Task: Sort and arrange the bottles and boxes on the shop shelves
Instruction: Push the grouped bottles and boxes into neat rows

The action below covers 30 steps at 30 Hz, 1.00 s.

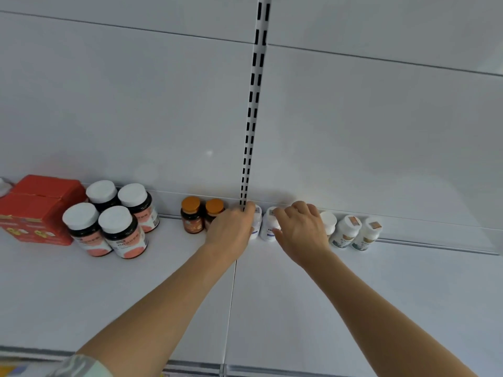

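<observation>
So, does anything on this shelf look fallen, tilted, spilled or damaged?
Nothing stands out. The four dark bottles with white caps, the two amber bottles, the white bottles and the red boxes all stand upright at the back wall. The left hand and right hand each grip a white bottle; no spill shows.

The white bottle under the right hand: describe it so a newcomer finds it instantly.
Follow the slotted upright down to the shelf. Just right of its foot stands the white bottle, the right hand gripping it. Unlike the green-labelled bottles further right, its label is blue.
</observation>
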{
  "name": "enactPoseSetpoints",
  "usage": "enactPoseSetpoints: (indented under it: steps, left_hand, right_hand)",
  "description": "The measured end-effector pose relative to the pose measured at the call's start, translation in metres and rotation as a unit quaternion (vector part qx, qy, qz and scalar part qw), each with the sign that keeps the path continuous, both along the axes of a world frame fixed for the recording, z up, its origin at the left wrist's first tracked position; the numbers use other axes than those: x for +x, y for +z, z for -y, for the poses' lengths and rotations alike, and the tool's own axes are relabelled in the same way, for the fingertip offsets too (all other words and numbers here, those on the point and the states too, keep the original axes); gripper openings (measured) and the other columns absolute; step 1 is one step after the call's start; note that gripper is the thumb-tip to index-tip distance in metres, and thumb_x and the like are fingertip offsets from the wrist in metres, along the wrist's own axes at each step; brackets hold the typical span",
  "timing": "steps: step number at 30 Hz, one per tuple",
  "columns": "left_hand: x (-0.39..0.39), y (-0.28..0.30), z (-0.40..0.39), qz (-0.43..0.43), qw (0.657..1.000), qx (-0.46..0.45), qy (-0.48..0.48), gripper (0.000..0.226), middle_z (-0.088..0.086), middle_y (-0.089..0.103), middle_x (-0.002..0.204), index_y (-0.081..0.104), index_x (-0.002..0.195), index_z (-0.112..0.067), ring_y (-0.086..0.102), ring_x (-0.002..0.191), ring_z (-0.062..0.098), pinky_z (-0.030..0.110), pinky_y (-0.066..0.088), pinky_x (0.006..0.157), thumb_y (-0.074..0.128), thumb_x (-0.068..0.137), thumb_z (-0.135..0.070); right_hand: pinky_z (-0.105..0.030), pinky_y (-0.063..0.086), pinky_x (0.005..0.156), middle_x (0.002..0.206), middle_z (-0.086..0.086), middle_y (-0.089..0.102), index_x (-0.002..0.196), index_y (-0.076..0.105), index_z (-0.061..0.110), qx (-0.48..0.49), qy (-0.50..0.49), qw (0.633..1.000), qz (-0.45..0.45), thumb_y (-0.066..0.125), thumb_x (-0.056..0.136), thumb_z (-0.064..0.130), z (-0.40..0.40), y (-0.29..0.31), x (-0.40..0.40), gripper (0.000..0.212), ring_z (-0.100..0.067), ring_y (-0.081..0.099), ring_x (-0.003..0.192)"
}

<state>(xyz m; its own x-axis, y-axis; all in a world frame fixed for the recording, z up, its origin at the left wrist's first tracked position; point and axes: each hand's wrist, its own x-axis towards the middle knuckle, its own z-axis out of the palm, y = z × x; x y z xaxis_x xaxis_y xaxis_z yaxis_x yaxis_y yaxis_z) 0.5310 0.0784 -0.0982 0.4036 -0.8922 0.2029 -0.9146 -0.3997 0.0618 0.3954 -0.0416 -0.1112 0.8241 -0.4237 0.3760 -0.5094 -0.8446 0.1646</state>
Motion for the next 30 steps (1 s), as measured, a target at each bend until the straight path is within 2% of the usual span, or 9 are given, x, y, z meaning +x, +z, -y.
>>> enactPoseSetpoints:
  steps: [4,12,16,19,22,25,27,30]
  left_hand:
    - [-0.001,-0.002,0.004,-0.002,1.000,-0.001,0.022,0.041,0.009,0.065,0.108,0.042,0.128,-0.014,0.066,0.089,0.026,0.031,0.040,0.056,0.061,0.092,-0.016]
    - [-0.003,-0.003,0.004,-0.009,1.000,-0.019,0.020,0.047,0.009,0.066,0.110,0.039,0.134,-0.014,0.066,0.089,0.026,0.030,0.039,0.057,0.062,0.093,-0.018]
    - [-0.005,0.003,0.003,-0.011,1.000,-0.003,0.014,0.052,0.009,0.066,0.105,0.037,0.134,-0.013,0.065,0.086,0.027,0.032,0.037,0.054,0.062,0.094,-0.031]
    - [-0.006,0.013,0.000,0.005,1.000,-0.020,0.019,0.054,0.008,0.067,0.098,0.037,0.134,-0.012,0.065,0.082,0.027,0.033,0.039,0.052,0.061,0.094,-0.038]
    - [-0.012,0.021,0.002,0.015,0.998,-0.059,-0.024,0.040,0.007,0.065,0.099,0.041,0.125,-0.014,0.063,0.086,0.027,0.034,0.034,0.054,0.055,0.096,-0.037]
    - [-0.029,0.023,0.014,-0.017,0.992,-0.089,-0.088,0.032,0.006,0.063,0.100,0.044,0.120,-0.016,0.058,0.094,0.029,0.034,0.035,0.061,0.054,0.096,-0.035]
    - [-0.042,0.019,0.023,-0.021,0.987,-0.104,-0.116,0.037,0.006,0.064,0.099,0.048,0.125,-0.015,0.056,0.097,0.030,0.036,0.038,0.066,0.057,0.094,-0.033]
    - [-0.055,0.010,0.039,0.015,0.982,-0.107,-0.152,0.048,0.006,0.069,0.089,0.057,0.124,-0.012,0.058,0.090,0.031,0.037,0.044,0.073,0.072,0.081,-0.027]
  right_hand:
    - [-0.039,0.044,0.069,0.064,-0.002,0.060,0.080,0.061,0.014,0.006,0.018,1.000,0.007,0.078,0.066,0.019,0.004,-0.003,0.001,0.023,-0.031,0.055,0.075]
    - [-0.038,0.045,0.068,0.067,0.000,0.061,0.089,0.063,0.013,0.017,0.028,0.999,0.022,0.080,0.069,0.029,0.002,-0.006,-0.001,0.030,-0.030,0.057,0.077]
    - [-0.040,0.046,0.074,0.078,0.000,0.065,0.097,0.064,0.015,0.026,0.027,0.999,0.025,0.076,0.073,0.034,-0.001,-0.002,-0.005,0.032,-0.029,0.057,0.085]
    - [-0.041,0.045,0.080,0.090,-0.003,0.066,0.106,0.064,0.014,0.026,0.012,0.997,0.070,0.064,0.082,0.036,0.000,0.006,-0.016,0.032,-0.031,0.057,0.094]
    - [-0.042,0.045,0.080,0.094,-0.006,0.066,0.108,0.065,0.012,0.011,-0.010,0.994,0.108,0.053,0.087,0.032,0.010,0.015,-0.035,0.032,-0.034,0.057,0.094]
    - [-0.042,0.044,0.082,0.095,-0.006,0.067,0.108,0.065,0.012,0.014,-0.060,0.993,0.100,0.054,0.085,0.032,0.024,0.019,-0.061,0.033,-0.033,0.057,0.096]
    - [-0.042,0.044,0.083,0.095,-0.005,0.067,0.110,0.065,0.014,0.025,-0.078,0.994,0.074,0.058,0.083,0.032,0.032,0.019,-0.077,0.033,-0.033,0.056,0.098]
    - [-0.041,0.046,0.083,0.093,-0.002,0.067,0.110,0.064,0.017,0.038,-0.076,0.996,0.036,0.066,0.077,0.031,0.041,0.020,-0.092,0.036,-0.031,0.055,0.099]
